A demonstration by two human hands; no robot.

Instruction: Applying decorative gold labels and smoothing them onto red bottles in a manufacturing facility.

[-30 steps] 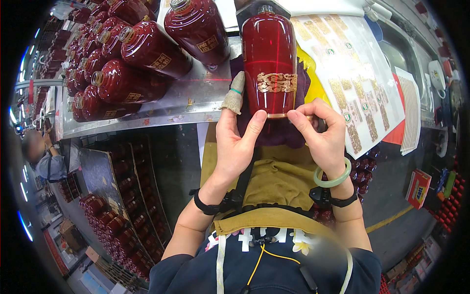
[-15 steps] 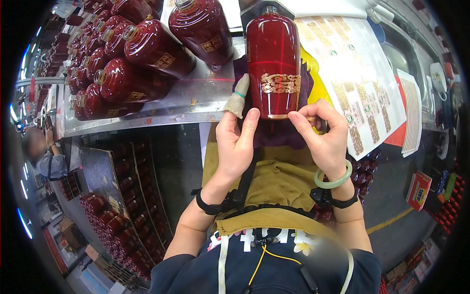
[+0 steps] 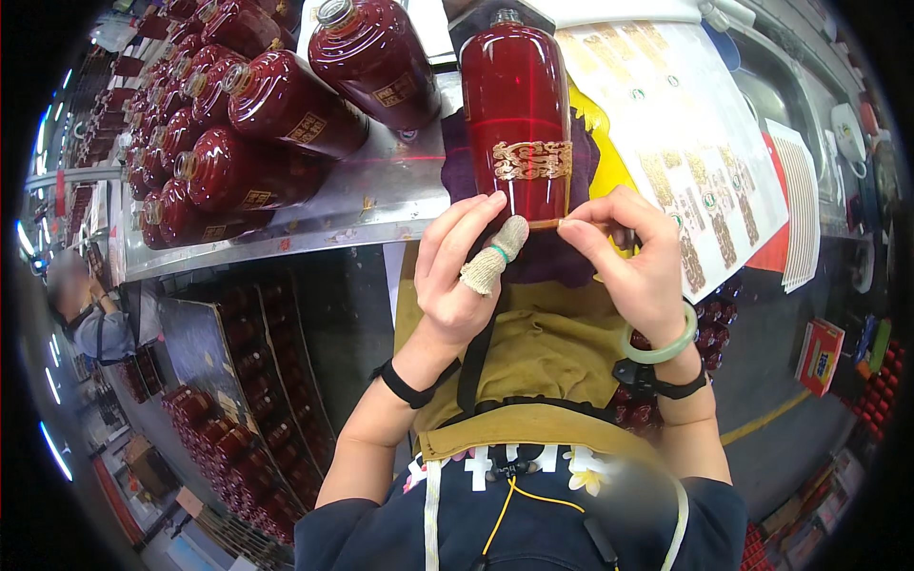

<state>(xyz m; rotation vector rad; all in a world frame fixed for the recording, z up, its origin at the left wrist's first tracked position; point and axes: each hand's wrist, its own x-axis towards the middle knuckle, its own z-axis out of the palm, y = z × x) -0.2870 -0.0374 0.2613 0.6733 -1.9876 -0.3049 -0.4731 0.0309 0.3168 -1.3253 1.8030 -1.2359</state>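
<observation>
A dark red glass bottle (image 3: 519,105) with a gold ornamental band (image 3: 533,160) lies with its base toward me, on a purple cloth (image 3: 457,162). At the base edge runs a thin gold strip (image 3: 545,225). My right hand (image 3: 633,257) pinches the strip's right end between thumb and forefinger. Against the base's left side rests my left hand (image 3: 462,266), fingers stretched out, thumb hidden. One of its fingers wears a grey cloth finger cot (image 3: 495,255) whose tip touches the bottle near the strip's left end.
Several more red bottles (image 3: 300,114) stand on the metal table (image 3: 381,195) to the left. Sheets of gold stickers (image 3: 666,124) lie right of the bottle, over a yellow cloth (image 3: 588,109). Racks of bottles (image 3: 267,409) stand below left. Another person (image 3: 100,319) is at far left.
My left hand has turned and moved from the bottle's left side to its base, bringing the covered finger to the lower edge. My right hand keeps its pinch at the base.
</observation>
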